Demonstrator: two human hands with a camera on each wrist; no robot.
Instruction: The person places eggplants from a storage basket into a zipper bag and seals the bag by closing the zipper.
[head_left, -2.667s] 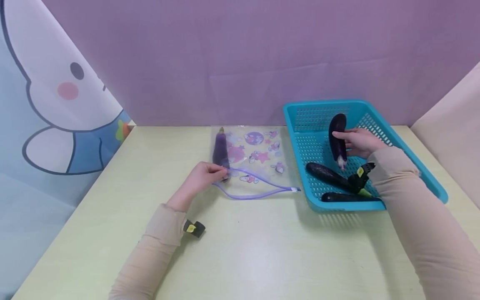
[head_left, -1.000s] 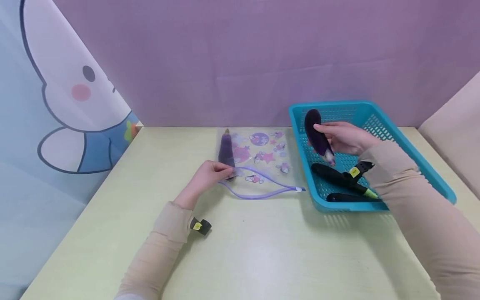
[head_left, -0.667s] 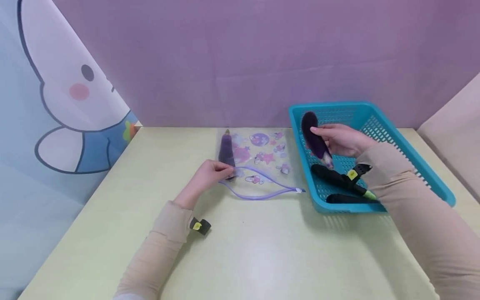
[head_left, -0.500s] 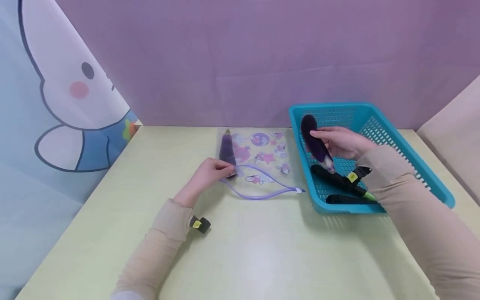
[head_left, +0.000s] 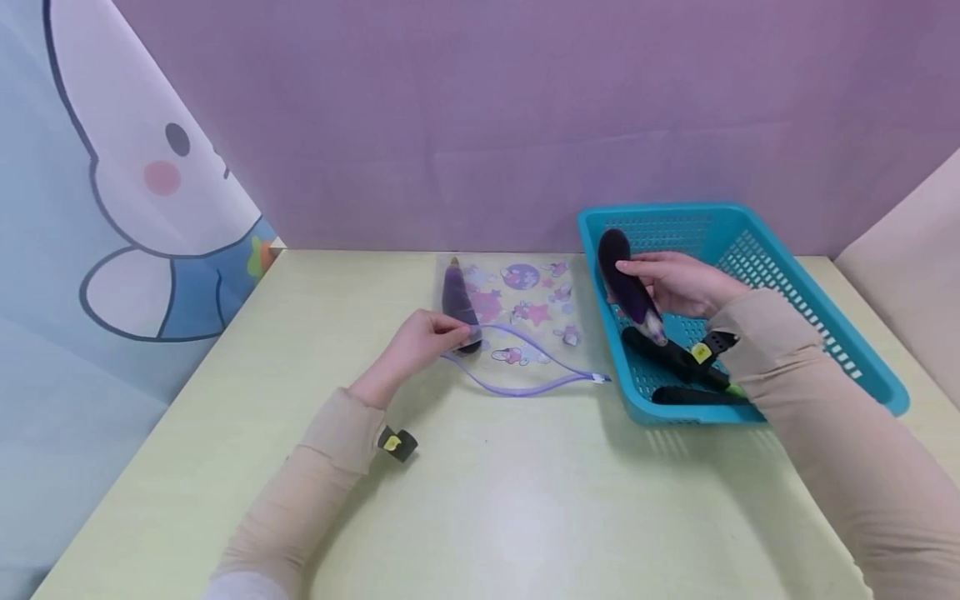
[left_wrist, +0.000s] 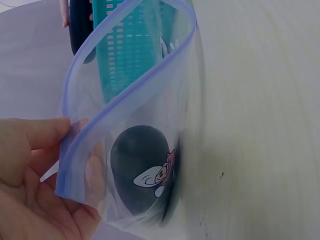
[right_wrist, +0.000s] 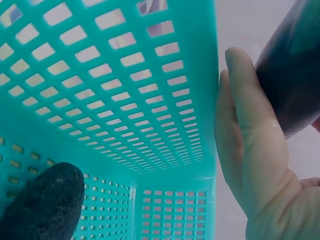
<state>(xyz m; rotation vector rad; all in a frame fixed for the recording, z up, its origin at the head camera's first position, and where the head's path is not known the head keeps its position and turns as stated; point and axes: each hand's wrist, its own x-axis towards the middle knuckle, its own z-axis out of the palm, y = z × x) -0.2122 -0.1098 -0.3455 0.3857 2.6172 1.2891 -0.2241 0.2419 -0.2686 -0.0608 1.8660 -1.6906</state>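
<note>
My left hand point(head_left: 422, 342) pinches the left end of the purple zip edge of a clear zip-lock bag point(head_left: 525, 287) printed with cartoon figures. Its mouth gapes open, and one eggplant point(head_left: 457, 302) lies inside along the left side; the left wrist view shows that eggplant's rounded dark end point(left_wrist: 137, 170) through the plastic. Over the left part of the teal basket point(head_left: 637, 410), my right hand point(head_left: 686, 282) grips a second eggplant point(head_left: 626, 279), tilted with its stem end toward me. In the right wrist view this eggplant point(right_wrist: 295, 70) sits between fingers and thumb, beside the basket wall point(right_wrist: 150, 100).
Two more eggplants lie in the basket near its front: one slanted eggplant point(head_left: 660, 354) and one along the front wall point(head_left: 697, 396). The basket stands right of the bag on the pale table point(head_left: 495, 500). A purple cloth point(head_left: 487, 125) hangs behind.
My right hand has carried its eggplant leftward from mid-basket to above the basket's left side, tilting it. Lately it shifts only slightly left. My left hand keeps its pinch and has lifted the bag's edge a little.
</note>
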